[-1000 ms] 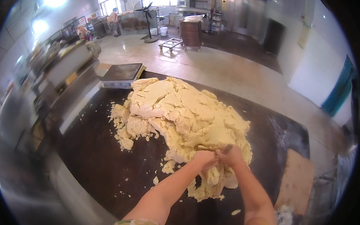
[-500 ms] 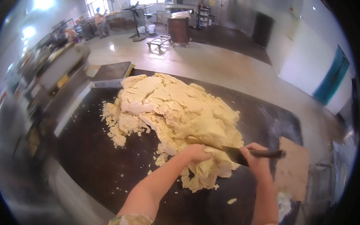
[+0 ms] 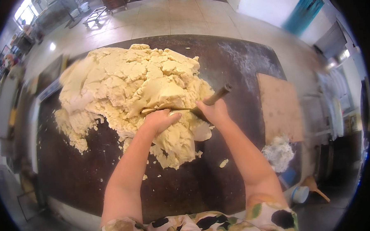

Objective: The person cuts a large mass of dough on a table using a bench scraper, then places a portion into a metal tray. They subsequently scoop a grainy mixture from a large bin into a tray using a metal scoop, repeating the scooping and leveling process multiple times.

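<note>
Pale tiled floor [image 3: 176, 16] fills the room beyond the desk [image 3: 93, 181], with a low trolley [image 3: 96, 16] at 11 o'clock and a teal curtain [image 3: 304, 11] near 2 o'clock. Dark and wide, the desk carries a large, cracked mound of pale yellow dough [image 3: 125, 81], its bulk at 10 o'clock and its near end reaching down past the middle, towards 6 o'clock. Crumbs lie scattered around it, and one small flat piece sits apart at 5 o'clock. Whitish smears mark the desktop at 2 o'clock.

On the dough's near end rests the left hand [image 3: 160, 121], thumb spread towards 3 o'clock; whether its fingers grip or only press cannot be told. At 3 o'clock from it, the right hand [image 3: 217, 113] has its fingers closed around a knife [image 3: 218, 94]. The handle points to 2 o'clock, and the dark blade meets the dough beside a slit running towards 9 o'clock. How deep it goes is hidden.

A tan board [image 3: 279, 107] lies at 3 o'clock, with a crumpled white bundle [image 3: 279, 154] at 4 o'clock, just beside the board's near end.
</note>
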Motion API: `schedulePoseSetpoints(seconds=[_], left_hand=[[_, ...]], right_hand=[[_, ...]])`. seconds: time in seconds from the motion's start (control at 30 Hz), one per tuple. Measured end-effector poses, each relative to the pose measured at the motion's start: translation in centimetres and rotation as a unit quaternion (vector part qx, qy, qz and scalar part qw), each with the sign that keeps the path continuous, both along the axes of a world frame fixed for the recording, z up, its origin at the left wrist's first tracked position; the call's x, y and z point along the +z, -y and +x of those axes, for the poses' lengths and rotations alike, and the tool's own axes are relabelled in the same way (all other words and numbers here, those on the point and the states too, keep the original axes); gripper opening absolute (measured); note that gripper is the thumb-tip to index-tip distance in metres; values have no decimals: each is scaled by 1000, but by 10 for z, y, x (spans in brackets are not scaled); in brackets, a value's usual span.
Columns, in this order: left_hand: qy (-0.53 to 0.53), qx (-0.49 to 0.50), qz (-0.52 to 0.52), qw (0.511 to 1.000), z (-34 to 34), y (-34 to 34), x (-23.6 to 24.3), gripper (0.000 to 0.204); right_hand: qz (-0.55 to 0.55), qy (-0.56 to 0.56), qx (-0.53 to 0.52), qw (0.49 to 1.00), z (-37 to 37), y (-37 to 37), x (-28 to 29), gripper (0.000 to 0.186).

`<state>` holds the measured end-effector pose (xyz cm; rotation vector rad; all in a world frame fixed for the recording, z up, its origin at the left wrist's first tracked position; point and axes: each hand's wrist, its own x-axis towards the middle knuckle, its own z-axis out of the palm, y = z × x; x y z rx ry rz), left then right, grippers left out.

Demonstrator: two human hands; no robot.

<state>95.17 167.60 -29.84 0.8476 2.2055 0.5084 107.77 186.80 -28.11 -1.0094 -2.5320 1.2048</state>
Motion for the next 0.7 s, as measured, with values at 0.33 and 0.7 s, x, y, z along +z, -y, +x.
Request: schedulePoseSetpoints(seconds=[0.33,0.7], left_hand=[[37,28,41,998,20,14,6,68],[55,188,310,930,92,151,-31,46]], right_hand=[[122,-85,94,984,38,36,-16,32],[193,-381,237,873,182,114,40,28]])
